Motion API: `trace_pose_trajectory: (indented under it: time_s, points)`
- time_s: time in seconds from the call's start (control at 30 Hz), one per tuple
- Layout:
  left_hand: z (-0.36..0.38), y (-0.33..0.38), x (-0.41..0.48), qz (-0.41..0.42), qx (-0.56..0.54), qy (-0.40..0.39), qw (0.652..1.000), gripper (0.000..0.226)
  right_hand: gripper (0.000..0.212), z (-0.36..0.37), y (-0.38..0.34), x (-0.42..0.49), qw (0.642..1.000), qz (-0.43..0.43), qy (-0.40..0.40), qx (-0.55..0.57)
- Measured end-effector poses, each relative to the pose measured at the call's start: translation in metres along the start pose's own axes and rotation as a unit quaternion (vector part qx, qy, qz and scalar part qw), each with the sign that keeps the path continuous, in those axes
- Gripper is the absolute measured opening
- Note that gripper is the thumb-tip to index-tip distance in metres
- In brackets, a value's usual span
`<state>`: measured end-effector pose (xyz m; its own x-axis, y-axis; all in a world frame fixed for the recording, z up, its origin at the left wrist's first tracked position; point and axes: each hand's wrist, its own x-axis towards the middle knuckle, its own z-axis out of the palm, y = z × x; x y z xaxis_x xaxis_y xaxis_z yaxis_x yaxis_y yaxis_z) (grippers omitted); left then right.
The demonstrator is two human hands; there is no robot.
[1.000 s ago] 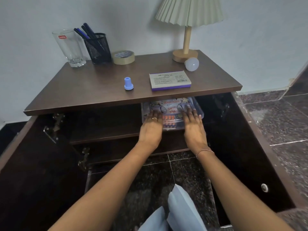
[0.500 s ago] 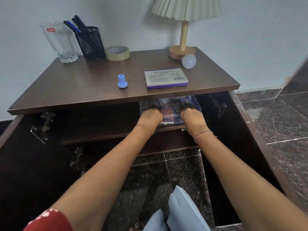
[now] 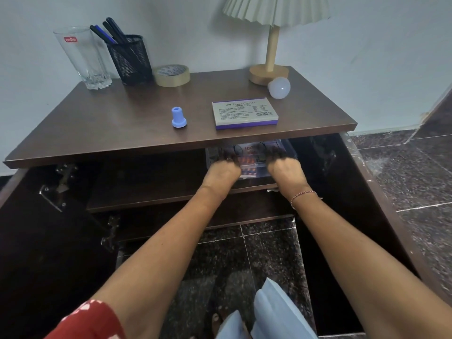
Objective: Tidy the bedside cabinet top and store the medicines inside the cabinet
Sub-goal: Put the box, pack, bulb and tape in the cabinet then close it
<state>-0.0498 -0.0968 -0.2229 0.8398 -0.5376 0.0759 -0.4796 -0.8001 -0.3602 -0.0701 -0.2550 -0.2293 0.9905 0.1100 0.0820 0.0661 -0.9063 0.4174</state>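
A clear plastic medicine box (image 3: 252, 165) with blister strips inside sits on the upper shelf (image 3: 146, 189) of the open cabinet, partly hidden under the cabinet top (image 3: 137, 123). My left hand (image 3: 221, 173) is on the box's left side and my right hand (image 3: 286, 172) on its right side. The fingers of both reach over the lid into the shadow, where they are hard to make out.
On top stand a blue cap (image 3: 178, 117), a stamp pad box (image 3: 244, 113), a bulb (image 3: 279, 87), a lamp (image 3: 267, 74), a tape roll (image 3: 171, 75), a pen holder (image 3: 129, 61) and a glass (image 3: 84, 57). Both doors, left (image 3: 36, 241) and right (image 3: 367, 192), hang open.
Both hands have pushed the medicine box deeper onto the shelf. More of it now lies under the cabinet top, and my arms reach further in.
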Motion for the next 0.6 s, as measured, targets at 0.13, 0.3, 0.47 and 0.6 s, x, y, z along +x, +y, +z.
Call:
trace_pose_trajectory:
  time_s: [0.13,0.3,0.47,0.6]
  points:
    - [0.011,0.005,-0.002,-0.045,-0.037,0.017,0.998,0.030,0.037,0.006,-0.008,0.001,0.999,0.021,0.012,0.024]
    - [0.016,0.003,-0.004,-0.062,-0.087,0.042,0.993,0.049,0.072,0.006,-0.014,0.003,0.998,0.038,-0.004,0.043]
    - [0.010,0.005,-0.032,-0.024,-0.061,0.095,0.993,0.067,0.070,-0.001,-0.024,-0.016,0.993,0.013,0.055,0.104]
    - [-0.006,-0.001,-0.050,-0.015,-0.074,0.132,0.988,0.058,0.068,-0.018,-0.035,-0.032,0.982,-0.018,0.101,0.158]
